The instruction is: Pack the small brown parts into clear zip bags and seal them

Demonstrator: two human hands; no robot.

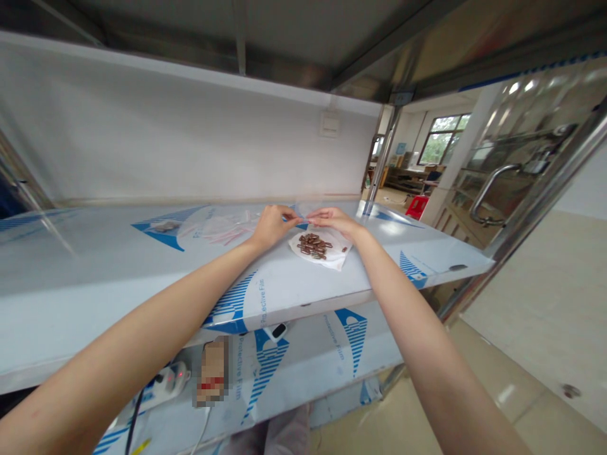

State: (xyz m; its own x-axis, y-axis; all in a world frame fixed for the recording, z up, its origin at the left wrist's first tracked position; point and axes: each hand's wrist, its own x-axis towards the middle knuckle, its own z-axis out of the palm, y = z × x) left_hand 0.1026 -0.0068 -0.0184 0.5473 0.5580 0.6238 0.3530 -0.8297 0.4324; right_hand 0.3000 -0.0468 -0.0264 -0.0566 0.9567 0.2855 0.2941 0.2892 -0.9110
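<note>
Together, left hand (pixel 270 227) and right hand (pixel 334 221) pinch clear plastic (pixel 298 216), over brown capsules (pixel 313 246) on white paper (pixel 342 256), shelf edge (pixel 289 308) near

Words "Protective Film" are printed on blue-white film on table top (pixel 260 304), and again on lower shelf film (pixel 239 370); pkg (pixel 212 371) under table is blurred, not readable.
</note>
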